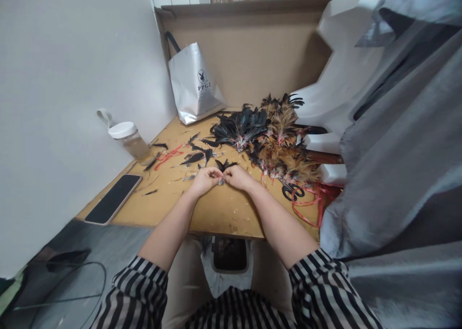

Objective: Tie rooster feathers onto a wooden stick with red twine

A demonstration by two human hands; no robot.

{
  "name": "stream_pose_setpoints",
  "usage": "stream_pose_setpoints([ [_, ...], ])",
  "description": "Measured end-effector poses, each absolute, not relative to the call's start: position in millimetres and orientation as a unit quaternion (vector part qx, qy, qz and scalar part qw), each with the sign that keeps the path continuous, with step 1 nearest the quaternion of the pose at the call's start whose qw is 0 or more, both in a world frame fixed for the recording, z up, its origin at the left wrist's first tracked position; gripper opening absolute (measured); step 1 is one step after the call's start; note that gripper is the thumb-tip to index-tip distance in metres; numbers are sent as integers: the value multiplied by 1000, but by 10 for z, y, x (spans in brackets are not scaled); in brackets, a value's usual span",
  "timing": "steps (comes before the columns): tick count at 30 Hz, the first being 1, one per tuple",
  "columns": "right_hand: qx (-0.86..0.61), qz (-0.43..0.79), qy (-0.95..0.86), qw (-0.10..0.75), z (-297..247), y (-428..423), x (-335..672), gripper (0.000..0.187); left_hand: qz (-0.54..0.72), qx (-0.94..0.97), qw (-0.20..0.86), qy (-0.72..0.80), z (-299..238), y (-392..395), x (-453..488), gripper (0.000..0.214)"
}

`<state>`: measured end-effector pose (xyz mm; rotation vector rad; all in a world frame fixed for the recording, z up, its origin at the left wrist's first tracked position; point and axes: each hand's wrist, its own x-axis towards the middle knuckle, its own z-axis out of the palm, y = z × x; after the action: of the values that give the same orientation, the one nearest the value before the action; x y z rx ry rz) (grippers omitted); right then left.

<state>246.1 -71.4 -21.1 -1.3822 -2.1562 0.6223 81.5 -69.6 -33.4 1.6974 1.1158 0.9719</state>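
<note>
My left hand [206,178] and my right hand [236,176] meet over the middle of a wooden table [220,211], fingers pinched together. Between the fingertips they hold a small bunch of dark feathers [224,165], whose tips fan out just beyond the fingers. Loose black feathers [195,158] lie scattered on the wood in front of the hands. A large pile of black and brown feathers [270,138] is heaped to the right and behind. Black scissors [293,191] lie to the right of my right hand.
A phone [113,198] lies at the table's left edge. A lidded jar [132,140] stands by the wall, red string [168,155] beside it. A silver bag [195,85] leans against the cardboard back. Grey cloth [397,151] hangs at the right. A bin [230,254] sits below the table.
</note>
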Motion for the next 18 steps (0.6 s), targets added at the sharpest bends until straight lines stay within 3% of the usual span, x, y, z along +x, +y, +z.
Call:
stream_pose_setpoints([
  [10, -532, 229, -779, 239, -218, -703, 2428, 16, 363, 786, 142, 480, -381, -725, 810, 15],
  [18, -554, 238, -756, 255, -202, -711, 2427, 17, 377, 801, 98, 455, -388, -697, 772, 13],
])
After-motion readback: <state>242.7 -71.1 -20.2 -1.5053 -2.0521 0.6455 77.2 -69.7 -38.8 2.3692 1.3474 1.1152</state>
